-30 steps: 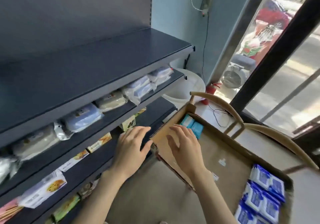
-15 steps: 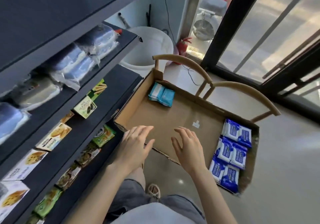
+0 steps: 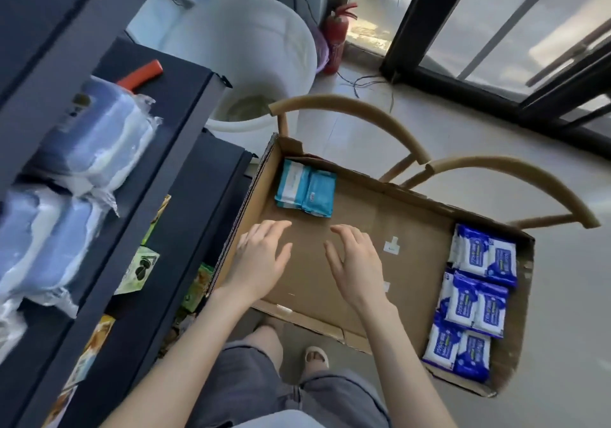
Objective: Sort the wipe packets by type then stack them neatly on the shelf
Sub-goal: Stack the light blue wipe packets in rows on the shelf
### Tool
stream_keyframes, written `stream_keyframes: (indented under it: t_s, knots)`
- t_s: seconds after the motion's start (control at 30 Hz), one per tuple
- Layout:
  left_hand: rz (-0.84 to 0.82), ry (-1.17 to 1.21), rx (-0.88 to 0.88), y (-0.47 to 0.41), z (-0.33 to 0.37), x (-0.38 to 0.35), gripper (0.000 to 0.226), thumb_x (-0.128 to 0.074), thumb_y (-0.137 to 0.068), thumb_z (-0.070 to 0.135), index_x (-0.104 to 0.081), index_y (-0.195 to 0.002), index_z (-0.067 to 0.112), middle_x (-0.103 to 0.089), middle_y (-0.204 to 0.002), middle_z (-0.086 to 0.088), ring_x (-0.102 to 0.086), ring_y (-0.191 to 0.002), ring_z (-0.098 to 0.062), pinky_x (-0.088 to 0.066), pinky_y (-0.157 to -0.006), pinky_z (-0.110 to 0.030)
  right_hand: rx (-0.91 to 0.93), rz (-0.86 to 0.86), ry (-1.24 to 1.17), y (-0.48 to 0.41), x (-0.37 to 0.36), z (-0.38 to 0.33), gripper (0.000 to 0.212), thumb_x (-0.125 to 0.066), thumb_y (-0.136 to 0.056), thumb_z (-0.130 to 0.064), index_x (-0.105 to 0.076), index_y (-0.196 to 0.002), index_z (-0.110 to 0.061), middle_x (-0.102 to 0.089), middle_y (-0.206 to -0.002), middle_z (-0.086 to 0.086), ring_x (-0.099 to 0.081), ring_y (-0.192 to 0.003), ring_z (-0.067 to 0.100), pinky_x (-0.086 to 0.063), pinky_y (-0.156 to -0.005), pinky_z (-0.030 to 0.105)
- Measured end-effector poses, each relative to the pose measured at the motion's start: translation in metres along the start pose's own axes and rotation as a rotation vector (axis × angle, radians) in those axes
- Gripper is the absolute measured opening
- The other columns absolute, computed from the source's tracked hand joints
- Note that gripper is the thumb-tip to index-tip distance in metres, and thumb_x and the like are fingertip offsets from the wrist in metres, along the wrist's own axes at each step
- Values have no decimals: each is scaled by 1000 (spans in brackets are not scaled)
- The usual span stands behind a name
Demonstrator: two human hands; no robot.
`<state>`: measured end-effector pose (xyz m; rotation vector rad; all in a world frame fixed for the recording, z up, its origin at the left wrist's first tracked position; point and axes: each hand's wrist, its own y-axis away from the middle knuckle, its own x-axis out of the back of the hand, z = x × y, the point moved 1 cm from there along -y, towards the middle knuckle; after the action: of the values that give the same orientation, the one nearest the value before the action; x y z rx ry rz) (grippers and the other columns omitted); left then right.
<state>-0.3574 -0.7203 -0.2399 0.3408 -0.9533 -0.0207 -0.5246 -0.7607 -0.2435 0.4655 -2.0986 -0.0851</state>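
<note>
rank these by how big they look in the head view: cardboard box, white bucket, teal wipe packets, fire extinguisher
1. cardboard box
2. white bucket
3. teal wipe packets and fire extinguisher: too close to rank. The extinguisher stands farther from the camera, so it may look smaller than it is.

- You'll read nothing on the blue-and-white wipe packets: their print is blurred.
- The teal wipe packets carry labels too small for you to read.
</note>
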Motion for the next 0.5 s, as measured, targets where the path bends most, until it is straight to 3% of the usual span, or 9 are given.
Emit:
stream_keyframes:
  t_s: [0.27, 0.5]
  knots:
    - [-173, 52, 105, -118, -56, -39, 38, -47, -97, 21, -46, -135, 16, -50, -133, -1, -44, -123, -17, -34, -105, -34, -184, -114, -44, -116, -59, 20, 33, -50, -97, -22, -55, -126, -10, -57, -127, 6, -50, -115, 24, -38, -93, 30]
    - [-160, 152, 282, -193, -96, -106, 43, -50, -95, 17, -42, -137, 9, -46, -136, -8, -43, -125, -23, -33, -106, -36, -362, -133, -131, -185, -120, 66, 34, -48, -97, -23, -52, -128, -11, -54, -129, 4, -48, -117, 20, -37, -92, 28]
